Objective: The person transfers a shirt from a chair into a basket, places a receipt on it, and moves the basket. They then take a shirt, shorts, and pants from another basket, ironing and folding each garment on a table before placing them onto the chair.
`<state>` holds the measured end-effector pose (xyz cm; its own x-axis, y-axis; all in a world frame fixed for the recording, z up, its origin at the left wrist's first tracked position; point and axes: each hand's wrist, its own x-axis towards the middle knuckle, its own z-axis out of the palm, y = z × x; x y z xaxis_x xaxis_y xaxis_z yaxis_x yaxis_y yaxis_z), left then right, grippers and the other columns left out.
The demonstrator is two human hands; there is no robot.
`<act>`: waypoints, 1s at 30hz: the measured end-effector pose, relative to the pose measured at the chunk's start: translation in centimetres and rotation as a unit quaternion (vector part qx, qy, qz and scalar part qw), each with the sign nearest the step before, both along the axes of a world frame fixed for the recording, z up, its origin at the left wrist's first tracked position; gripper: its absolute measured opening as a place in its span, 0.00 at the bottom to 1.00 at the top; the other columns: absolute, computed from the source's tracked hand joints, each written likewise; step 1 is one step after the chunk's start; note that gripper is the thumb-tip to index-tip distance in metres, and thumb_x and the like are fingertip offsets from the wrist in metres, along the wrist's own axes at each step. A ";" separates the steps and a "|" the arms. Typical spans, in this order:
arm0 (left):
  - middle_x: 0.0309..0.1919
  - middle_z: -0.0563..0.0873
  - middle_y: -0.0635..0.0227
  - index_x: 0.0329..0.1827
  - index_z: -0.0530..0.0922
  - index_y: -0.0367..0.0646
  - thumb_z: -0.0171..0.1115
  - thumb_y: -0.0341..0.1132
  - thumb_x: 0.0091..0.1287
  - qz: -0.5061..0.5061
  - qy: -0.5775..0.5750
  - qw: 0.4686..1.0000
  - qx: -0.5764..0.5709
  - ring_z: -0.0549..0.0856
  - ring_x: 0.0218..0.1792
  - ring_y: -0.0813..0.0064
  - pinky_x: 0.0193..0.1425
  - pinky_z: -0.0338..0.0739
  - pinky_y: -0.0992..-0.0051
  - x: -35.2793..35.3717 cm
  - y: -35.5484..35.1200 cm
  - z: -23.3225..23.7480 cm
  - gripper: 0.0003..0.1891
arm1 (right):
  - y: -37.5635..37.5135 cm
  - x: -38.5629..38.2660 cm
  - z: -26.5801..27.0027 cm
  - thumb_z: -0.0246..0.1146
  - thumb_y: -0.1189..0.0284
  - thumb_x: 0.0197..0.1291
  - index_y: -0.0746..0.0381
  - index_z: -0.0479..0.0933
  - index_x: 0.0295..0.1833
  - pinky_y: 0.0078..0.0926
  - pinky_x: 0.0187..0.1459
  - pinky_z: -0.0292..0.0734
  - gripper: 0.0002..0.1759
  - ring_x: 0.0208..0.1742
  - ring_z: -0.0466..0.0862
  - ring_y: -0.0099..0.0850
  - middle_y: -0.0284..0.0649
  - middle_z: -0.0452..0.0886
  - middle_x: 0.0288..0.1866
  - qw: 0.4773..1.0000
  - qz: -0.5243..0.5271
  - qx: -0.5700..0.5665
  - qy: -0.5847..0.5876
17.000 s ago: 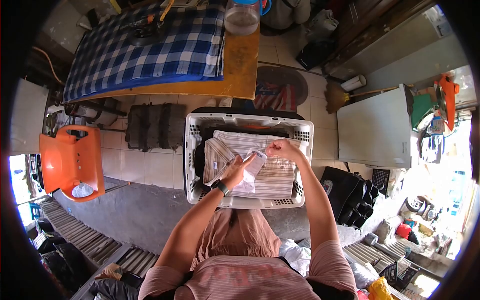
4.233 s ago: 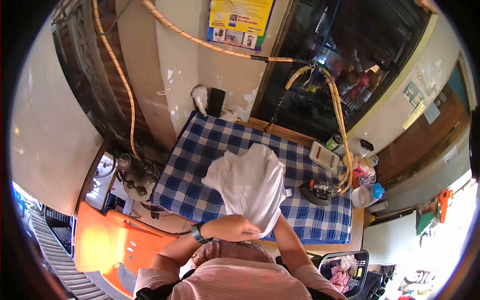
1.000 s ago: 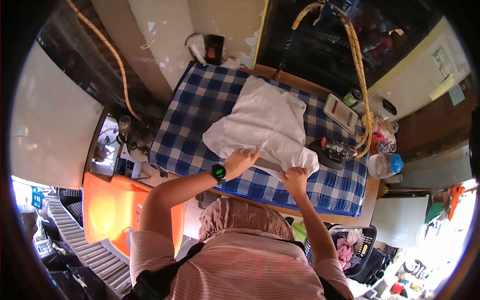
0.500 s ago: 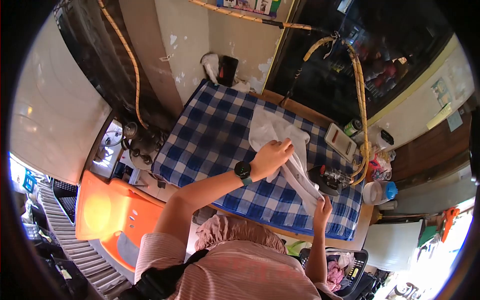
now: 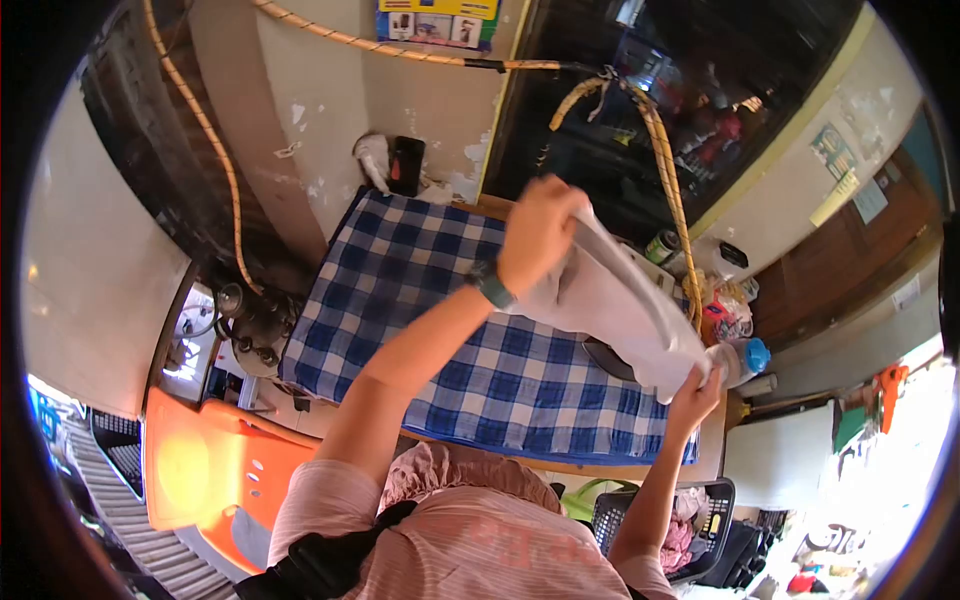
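White cloth point(image 5: 620, 310) is up in the air, over the right edge of the tabletop point(image 5: 420, 290) with its blue checked cover. The left hand point(image 5: 540, 232) holds the cloth's top end with fingers shut tight. The right hand point(image 5: 697, 388) pinches the bottom end.

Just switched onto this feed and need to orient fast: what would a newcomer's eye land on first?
The white fabric garment dominates the middle, lifted and pulled taut between the raised left hand and the lower right hand. Beneath it spreads the blue-and-white checked cloth, and a bright orange plastic chair stands at lower left.
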<state>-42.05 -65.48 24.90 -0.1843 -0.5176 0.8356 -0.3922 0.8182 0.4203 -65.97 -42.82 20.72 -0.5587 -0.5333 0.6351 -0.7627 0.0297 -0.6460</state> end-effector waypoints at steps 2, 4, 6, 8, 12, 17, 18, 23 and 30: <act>0.40 0.81 0.59 0.47 0.80 0.44 0.53 0.20 0.58 0.004 0.064 0.998 0.015 0.82 0.40 0.61 0.46 0.77 0.69 2.0 -1.8 2.5 0.16 | -0.1 4.1 5.7 0.59 0.73 0.62 0.69 0.75 0.40 0.28 0.38 0.72 0.08 0.33 0.76 0.30 0.40 0.79 0.32 0.995 0.007 -0.102 -0.014; 0.41 0.82 0.61 0.50 0.80 0.43 0.52 0.21 0.61 -0.060 0.127 0.981 0.134 0.82 0.42 0.67 0.47 0.77 0.72 4.8 -1.9 4.1 0.16 | 1.4 6.6 8.6 0.61 0.72 0.61 0.67 0.76 0.41 0.25 0.37 0.73 0.08 0.33 0.77 0.27 0.39 0.80 0.33 0.995 0.083 -0.063 -0.003; 0.44 0.83 0.65 0.52 0.79 0.42 0.50 0.23 0.64 -0.172 0.197 0.934 0.243 0.81 0.45 0.73 0.47 0.77 0.76 7.8 -2.2 3.0 0.16 | 2.2 9.8 9.5 0.65 0.71 0.59 0.65 0.78 0.42 0.22 0.35 0.74 0.10 0.32 0.80 0.23 0.38 0.83 0.33 0.968 0.249 -0.008 -0.027; 0.48 0.82 0.69 0.56 0.78 0.41 0.48 0.26 0.68 -0.251 0.271 0.874 0.316 0.80 0.47 0.78 0.49 0.76 0.79 11.0 -2.9 -0.3 0.16 | 2.0 13.4 9.4 0.68 0.70 0.57 0.63 0.80 0.42 0.22 0.31 0.75 0.10 0.29 0.82 0.24 0.37 0.84 0.33 0.914 0.398 0.081 -0.024; 0.49 0.81 0.69 0.61 0.74 0.40 0.48 0.33 0.73 -0.193 0.374 0.822 0.383 0.80 0.48 0.79 0.52 0.75 0.78 18.1 -1.4 -8.9 0.16 | 1.0 19.3 2.1 0.68 0.63 0.59 0.61 0.78 0.58 0.31 0.37 0.80 0.23 0.33 0.85 0.36 0.46 0.84 0.46 0.784 0.596 0.159 -0.069; 0.44 0.83 0.54 0.56 0.74 0.34 0.52 0.50 0.73 0.285 -0.081 0.869 0.396 0.83 0.48 0.67 0.51 0.77 0.69 34.6 3.9 -33.5 0.24 | 0.9 12.4 -8.0 0.64 0.71 0.59 0.60 0.81 0.43 0.29 0.36 0.81 0.08 0.35 0.87 0.34 0.42 0.85 0.35 0.862 0.376 0.323 -0.102; 0.41 0.84 0.50 0.53 0.74 0.32 0.50 0.54 0.73 0.293 -0.061 0.856 0.422 0.84 0.45 0.58 0.48 0.78 0.64 34.4 6.7 -33.8 0.27 | 0.6 9.2 -11.8 0.63 0.73 0.60 0.62 0.79 0.39 0.27 0.32 0.79 0.05 0.31 0.86 0.32 0.43 0.84 0.31 0.911 0.292 0.280 -0.082; 0.34 0.85 0.45 0.42 0.77 0.31 0.46 0.60 0.72 0.273 0.099 0.757 0.585 0.82 0.37 0.38 0.41 0.77 0.53 28.8 13.6 -31.5 0.33 | 0.6 4.7 -21.2 0.65 0.62 0.63 0.63 0.75 0.29 0.28 0.24 0.72 0.17 0.22 0.81 0.27 0.39 0.80 0.20 0.927 0.109 0.345 -0.100; 0.24 0.84 0.47 0.29 0.79 0.35 0.49 0.64 0.68 0.399 -0.084 0.793 0.452 0.83 0.30 0.42 0.34 0.77 0.56 25.1 13.2 -30.3 0.34 | 0.6 9.2 -23.5 0.65 0.51 0.59 0.64 0.71 0.25 0.45 0.28 0.74 0.26 0.23 0.80 0.49 0.46 0.78 0.19 0.933 0.086 0.349 -0.001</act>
